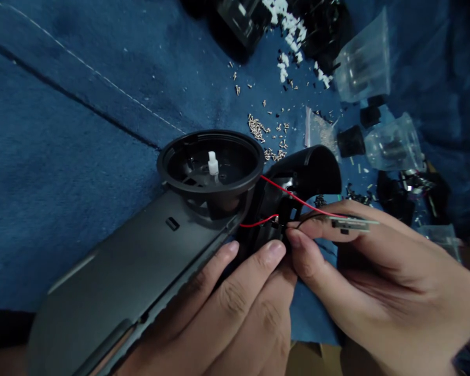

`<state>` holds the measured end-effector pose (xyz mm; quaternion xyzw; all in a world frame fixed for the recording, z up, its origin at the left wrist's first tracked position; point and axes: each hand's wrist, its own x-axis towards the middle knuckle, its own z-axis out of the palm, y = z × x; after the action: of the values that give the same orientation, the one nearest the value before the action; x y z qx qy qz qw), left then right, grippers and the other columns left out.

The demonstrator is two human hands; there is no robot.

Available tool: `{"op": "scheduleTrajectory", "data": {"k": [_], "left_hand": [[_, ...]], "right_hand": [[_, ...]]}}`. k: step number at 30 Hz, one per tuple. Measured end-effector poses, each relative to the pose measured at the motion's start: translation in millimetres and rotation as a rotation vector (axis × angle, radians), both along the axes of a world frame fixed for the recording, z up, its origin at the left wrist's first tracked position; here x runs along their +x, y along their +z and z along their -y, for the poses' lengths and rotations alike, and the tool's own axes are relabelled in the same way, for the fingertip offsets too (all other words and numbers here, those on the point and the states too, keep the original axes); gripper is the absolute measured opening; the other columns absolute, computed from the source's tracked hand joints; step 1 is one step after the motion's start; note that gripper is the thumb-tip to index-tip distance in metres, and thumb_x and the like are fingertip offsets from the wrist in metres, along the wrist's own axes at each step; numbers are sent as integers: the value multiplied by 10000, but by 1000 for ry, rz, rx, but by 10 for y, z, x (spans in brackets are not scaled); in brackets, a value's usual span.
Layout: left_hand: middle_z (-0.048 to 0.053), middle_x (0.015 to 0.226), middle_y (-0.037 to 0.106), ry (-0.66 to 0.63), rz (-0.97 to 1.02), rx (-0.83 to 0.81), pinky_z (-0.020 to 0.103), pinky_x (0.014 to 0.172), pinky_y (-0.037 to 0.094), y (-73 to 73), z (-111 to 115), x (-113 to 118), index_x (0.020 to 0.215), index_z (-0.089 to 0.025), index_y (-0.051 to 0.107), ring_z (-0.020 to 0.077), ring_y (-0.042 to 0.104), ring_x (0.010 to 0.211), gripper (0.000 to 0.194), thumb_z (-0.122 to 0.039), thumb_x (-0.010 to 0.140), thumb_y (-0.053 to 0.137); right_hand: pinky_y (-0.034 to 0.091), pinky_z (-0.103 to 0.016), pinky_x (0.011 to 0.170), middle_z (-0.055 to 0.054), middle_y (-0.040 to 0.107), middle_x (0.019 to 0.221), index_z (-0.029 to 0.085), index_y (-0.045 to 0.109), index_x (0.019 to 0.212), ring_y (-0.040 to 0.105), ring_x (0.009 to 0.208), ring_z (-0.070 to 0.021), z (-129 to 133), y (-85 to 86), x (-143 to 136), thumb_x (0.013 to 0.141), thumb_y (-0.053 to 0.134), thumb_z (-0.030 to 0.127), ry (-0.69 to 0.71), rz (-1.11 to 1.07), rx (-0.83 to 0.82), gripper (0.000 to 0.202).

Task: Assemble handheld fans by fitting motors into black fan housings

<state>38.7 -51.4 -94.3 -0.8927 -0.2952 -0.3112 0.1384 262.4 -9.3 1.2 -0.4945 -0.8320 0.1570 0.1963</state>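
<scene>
One black housing (121, 266), its round cup (211, 189) uppermost, is occupying the foreground, left hand (235, 313) grasping its edge. One thin black wire (306, 218): right hand (403, 282) is pinching its end. One small circuit board (352, 224) is lying along that hand. Loose screws (257, 129) are lying beyond.

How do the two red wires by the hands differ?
The upper red wire shows a longer stretch than the lower red wire. The upper one emerges beside the round cup and runs to the small circuit board at the right hand; the lower one runs from the dark grey casing toward the black shell beside it. Both are thin and red.
</scene>
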Motion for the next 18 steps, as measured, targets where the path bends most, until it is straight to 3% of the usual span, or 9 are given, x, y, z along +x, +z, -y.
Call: {"op": "scheduleTrajectory", "data": {"k": [6, 9, 13, 18], "left_hand": [[82, 1712, 564, 98, 113, -240, 471, 1477, 249, 84, 255, 175, 1571, -104, 641, 319, 368, 1710, 549, -417, 1129, 552], [77, 1747, 530, 161, 160, -273, 457, 1483, 221, 95, 286, 196, 1575, -105, 639, 307, 322, 1731, 521, -355, 1125, 553], [106, 1749, 532, 95, 79, -250, 499, 1477, 213, 97, 273, 166, 1588, -108, 640, 337, 391, 1697, 554, -427, 1149, 527], [65, 1733, 555, 194, 176, -292, 453, 1492, 176, 105, 316, 224, 1552, -134, 674, 321, 274, 1748, 507, -383, 1115, 609]], "right_hand": [[562, -190, 855, 38, 750, 992, 216, 731, 988, 689, 947, -57, -24, -73, 24, 957, 827, 118, -39, -62, 58, 140], [581, -215, 881, 33, 774, 1040, 224, 758, 1012, 714, 970, -77, -22, -75, 42, 936, 845, 109, -55, -110, 22, 163], [587, -234, 882, 24, 785, 1091, 242, 772, 1040, 721, 1016, -98, -8, -39, 52, 916, 845, 77, -46, -106, -18, 218], [578, -260, 851, 13, 779, 1069, 250, 784, 1067, 716, 989, -117, 17, -40, 46, 914, 836, 61, -45, -89, -16, 249]]}}
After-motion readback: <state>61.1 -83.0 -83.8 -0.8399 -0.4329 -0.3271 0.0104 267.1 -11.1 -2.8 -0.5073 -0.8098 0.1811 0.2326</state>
